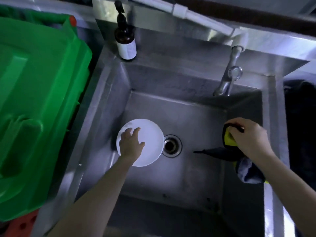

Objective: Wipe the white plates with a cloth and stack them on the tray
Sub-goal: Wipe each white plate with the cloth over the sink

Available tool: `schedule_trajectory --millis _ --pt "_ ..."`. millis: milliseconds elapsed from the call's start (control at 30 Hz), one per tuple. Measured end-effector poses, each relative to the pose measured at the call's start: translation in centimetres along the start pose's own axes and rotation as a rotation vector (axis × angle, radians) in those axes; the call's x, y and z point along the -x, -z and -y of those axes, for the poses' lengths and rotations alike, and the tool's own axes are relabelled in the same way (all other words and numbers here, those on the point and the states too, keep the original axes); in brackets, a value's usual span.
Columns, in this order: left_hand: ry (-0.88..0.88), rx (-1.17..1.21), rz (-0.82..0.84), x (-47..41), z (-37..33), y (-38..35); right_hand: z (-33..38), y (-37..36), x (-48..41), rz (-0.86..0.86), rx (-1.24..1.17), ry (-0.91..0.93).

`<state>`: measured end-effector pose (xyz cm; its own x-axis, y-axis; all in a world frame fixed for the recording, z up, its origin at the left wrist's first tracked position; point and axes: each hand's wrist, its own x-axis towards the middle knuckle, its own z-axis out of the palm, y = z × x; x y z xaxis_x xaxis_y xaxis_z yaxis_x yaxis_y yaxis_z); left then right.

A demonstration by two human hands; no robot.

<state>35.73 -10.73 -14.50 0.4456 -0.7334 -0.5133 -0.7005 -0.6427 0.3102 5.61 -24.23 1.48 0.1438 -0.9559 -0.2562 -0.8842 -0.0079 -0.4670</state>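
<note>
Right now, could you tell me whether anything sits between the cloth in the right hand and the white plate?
Nothing visible does. Only bare sink floor and the drain lie between the cloth in the right hand and the plate under the left hand.

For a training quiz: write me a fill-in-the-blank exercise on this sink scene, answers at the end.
1. The left hand rests on the white ____.
2. The right hand grips a yellow and dark ____.
3. The plate lies inside the steel sink, just left of the ____.
4. The brown pump bottle stands at the sink's back ____ corner.

Answers: plate; cloth; drain; left
</note>
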Motion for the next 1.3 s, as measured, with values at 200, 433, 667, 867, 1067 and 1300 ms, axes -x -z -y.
schedule_trajectory --millis 200,433,667,867,1067,1300 --pt "0.079 -0.152 0.037 -2.9 2.0 0.4 0.3 -0.8 -0.6 -0.005 0.050 -0.017" --pt "0.052 -0.173 0.020 -4.2 2.8 0.7 1.3 -2.1 -0.7 0.051 0.062 0.004" --pt "0.155 -0.079 0.110 -3.7 4.6 2.2 2.3 -2.6 -0.3 0.062 0.046 0.011" --pt "0.197 0.091 0.179 -2.4 5.5 3.5 2.6 -2.1 0.4 0.056 0.038 0.018" --pt "0.265 0.400 0.189 0.3 4.7 5.2 2.7 -0.9 1.5 0.035 0.018 0.047" --pt "0.307 0.873 0.165 5.5 3.6 5.5 3.0 3.7 3.9 -0.041 -0.025 0.140"
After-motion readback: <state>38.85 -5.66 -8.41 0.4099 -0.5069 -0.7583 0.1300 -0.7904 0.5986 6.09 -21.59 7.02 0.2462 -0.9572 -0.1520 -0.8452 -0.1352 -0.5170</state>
